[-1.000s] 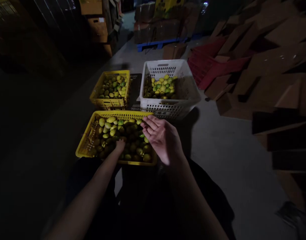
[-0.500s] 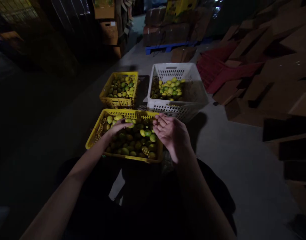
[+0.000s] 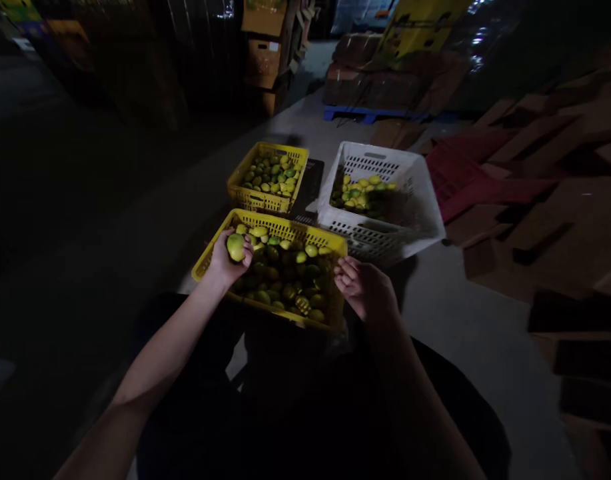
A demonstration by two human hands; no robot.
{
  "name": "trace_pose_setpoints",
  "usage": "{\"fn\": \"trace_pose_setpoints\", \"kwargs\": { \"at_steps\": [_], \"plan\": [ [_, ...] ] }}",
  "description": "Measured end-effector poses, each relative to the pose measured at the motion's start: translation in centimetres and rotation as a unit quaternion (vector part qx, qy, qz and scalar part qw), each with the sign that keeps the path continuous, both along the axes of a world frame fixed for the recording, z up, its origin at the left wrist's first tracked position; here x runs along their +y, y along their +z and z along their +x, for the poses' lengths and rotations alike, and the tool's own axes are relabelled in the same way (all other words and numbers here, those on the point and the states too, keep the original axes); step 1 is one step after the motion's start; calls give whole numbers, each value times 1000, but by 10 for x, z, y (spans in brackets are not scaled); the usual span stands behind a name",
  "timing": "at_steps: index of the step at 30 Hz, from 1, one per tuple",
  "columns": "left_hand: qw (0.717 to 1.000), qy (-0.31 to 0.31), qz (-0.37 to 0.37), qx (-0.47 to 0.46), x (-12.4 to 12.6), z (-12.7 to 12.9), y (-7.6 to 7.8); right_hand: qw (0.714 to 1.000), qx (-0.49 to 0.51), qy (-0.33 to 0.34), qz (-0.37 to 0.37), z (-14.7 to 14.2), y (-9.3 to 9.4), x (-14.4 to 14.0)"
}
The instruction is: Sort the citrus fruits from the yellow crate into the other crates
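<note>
My left hand [image 3: 226,263] is wrapped round a yellow-green lemon [image 3: 236,247], held palm up above the left end of the near yellow crate [image 3: 220,298]. Lemons, some greener than others [image 3: 272,273], fill much of that crate, and part of them lies in shadow. By the crate's right rim is my right hand [image 3: 362,287], its fingers curled in with no fruit showing in them. Behind stand a second yellow crate of lemons [image 3: 258,198] on the left and a larger white crate [image 3: 420,200] on the right, with lemons heaped towards its left side.
A dark crate or board [image 3: 309,190] lies between the two rear crates. To the right are a red crate [image 3: 460,177] and a pile of cardboard boxes [image 3: 545,233]. Stacked goods stand on a blue pallet [image 3: 370,115] at the back. The surroundings are dim.
My left hand has turned palm up and now grips a lemon. My right hand's fingers have curled in, and it has shifted slightly down and right. The view has swung left.
</note>
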State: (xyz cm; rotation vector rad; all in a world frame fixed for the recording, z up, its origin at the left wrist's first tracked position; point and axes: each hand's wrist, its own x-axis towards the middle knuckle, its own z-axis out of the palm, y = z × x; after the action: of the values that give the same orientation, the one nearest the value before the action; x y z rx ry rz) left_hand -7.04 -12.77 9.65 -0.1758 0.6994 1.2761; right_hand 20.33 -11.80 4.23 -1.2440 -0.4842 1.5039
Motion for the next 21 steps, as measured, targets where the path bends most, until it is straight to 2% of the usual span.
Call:
{"fn": "trace_pose_setpoints", "kwargs": {
  "at_steps": [1, 2, 3, 4, 7, 10, 14, 16, 18, 21],
  "plan": [
    [999, 19, -28, 20, 2, 0, -1, 996, -72, 30, 30, 3, -12, -2],
    [997, 34, -52, 48, 4, -1, -1, 981, -170, 78, 60, 5, -24, -4],
    [994, 44, -69, 75, 6, -1, 0, 945, -284, 135, 86, 5, -36, -6],
    [991, 49, -79, 93, 7, -1, 2, 919, -346, 165, 92, 4, -49, -9],
    [991, 52, -74, 101, 8, -1, 5, 843, -474, 248, 63, -10, -84, -14],
    [992, 55, -62, 91, 9, -5, 4, 732, -587, 347, 17, -29, -116, -11],
    [999, -13, -22, 43, 10, -12, 1, 569, -689, 446, -48, -48, -150, 3],
    [999, -36, 0, 29, 11, -15, 1, 504, -714, 481, -65, -52, -162, 9],
    [999, -36, 1, 32, 12, -19, 1, 457, -731, 502, -68, -53, -169, 14],
    [999, -24, -16, 42, 14, -23, -1, 430, -740, 515, -51, -51, -175, 16]
  ]
}}
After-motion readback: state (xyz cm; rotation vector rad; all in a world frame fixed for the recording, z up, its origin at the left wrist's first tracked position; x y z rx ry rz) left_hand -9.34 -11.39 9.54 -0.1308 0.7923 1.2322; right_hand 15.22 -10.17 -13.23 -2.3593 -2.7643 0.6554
